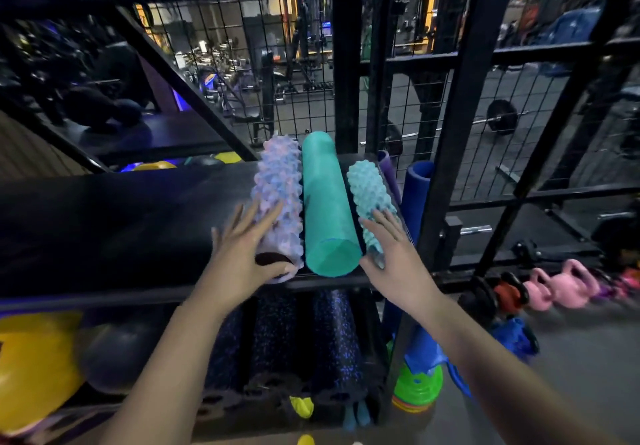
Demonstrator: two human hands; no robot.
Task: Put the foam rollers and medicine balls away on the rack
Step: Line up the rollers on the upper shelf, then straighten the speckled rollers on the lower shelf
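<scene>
My left hand (242, 254) rests flat-fingered on the lilac roller (278, 181) and my right hand (391, 247) likewise on the pale-blue roller (369, 188), flanking the teal roller (323, 195), all side by side on the shelf (121, 223), long axes pointing away from me.

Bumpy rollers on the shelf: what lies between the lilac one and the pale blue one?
A smooth teal roller, alongside the lilac roller and pale blue roller; head view.

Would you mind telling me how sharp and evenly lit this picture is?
Head view: dim overall; the smooth teal foam roller is sharp, the pink kettlebells at the right edge are smeared, the yellow ball at lower left is blurred, and the black rack upright leans from wide-angle distortion.
</scene>
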